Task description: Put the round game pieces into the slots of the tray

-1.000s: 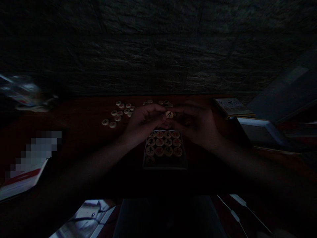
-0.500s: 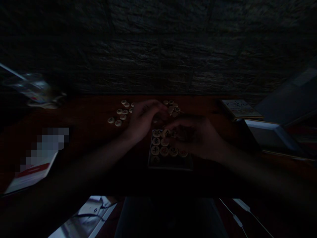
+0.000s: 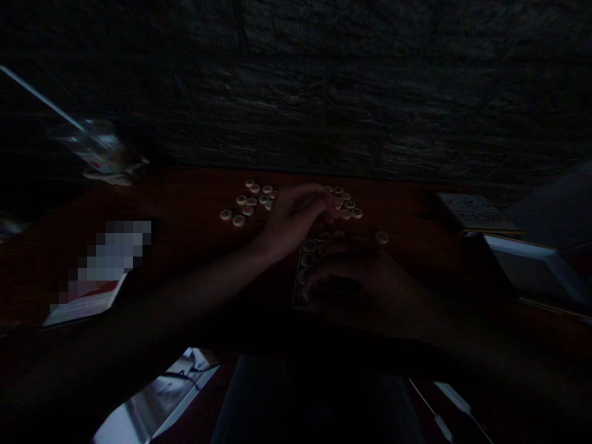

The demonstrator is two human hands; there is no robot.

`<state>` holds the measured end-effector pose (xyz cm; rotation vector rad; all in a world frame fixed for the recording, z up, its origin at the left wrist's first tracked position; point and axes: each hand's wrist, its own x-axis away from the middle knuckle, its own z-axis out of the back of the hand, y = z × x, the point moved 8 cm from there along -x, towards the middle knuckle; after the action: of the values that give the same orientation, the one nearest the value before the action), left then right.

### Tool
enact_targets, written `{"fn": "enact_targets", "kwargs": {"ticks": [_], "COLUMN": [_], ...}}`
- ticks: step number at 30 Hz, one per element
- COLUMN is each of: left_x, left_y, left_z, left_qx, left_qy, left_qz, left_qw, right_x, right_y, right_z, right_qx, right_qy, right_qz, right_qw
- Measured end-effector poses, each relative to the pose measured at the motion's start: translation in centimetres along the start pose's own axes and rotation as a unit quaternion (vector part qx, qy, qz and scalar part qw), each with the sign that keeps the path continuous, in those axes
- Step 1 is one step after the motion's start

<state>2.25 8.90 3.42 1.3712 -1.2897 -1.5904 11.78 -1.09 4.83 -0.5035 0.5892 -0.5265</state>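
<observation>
The light is very dim. My left hand (image 3: 296, 216) reaches over the table with its fingers curled together, the tips against a group of round wooden Chinese chess pieces (image 3: 356, 213). Whether a piece sits between those fingertips is hidden. Closer to me, my right hand (image 3: 365, 271) bends its fingers down over a shallow box (image 3: 296, 290), covering most of it. Its fingertips are by the near left rows; what they pinch is lost in shadow. Along the box's left side, a column of chess pieces (image 3: 307, 260) lies flat.
More loose chess pieces (image 3: 251, 201) lie left of my left hand, and a single piece (image 3: 382, 237) rests beyond my right hand. A cup with a straw (image 3: 99, 148) stands at the back left. An open tray-like lid (image 3: 531, 265) and a flat box (image 3: 476, 209) are at the right.
The view has shifted, so the table appears farther right. My right hand has moved from the box's middle rows towards its near edge, uncovering a single piece beyond it. My left hand stays near the far group.
</observation>
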Motion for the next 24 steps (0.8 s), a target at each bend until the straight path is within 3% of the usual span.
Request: {"fn": "enact_targets", "kwargs": {"ticks": [19,24], "left_x": [0.0,0.1], "left_y": [-0.1,0.2], "left_z": [-0.2,-0.3], "left_qx": [-0.005,-0.004], "left_qy": [-0.003,-0.004], "left_qz": [0.021,0.012], "left_qw": [1.0,1.0], "right_x": [-0.3,-0.1], "right_y": [0.1,0.1], "right_z": [-1.2,-0.6], "right_qx": [0.042,0.043], "right_qy": [-0.018,-0.007], "right_qz": [0.001,0.002], "right_qw": [0.999,0.999]}}
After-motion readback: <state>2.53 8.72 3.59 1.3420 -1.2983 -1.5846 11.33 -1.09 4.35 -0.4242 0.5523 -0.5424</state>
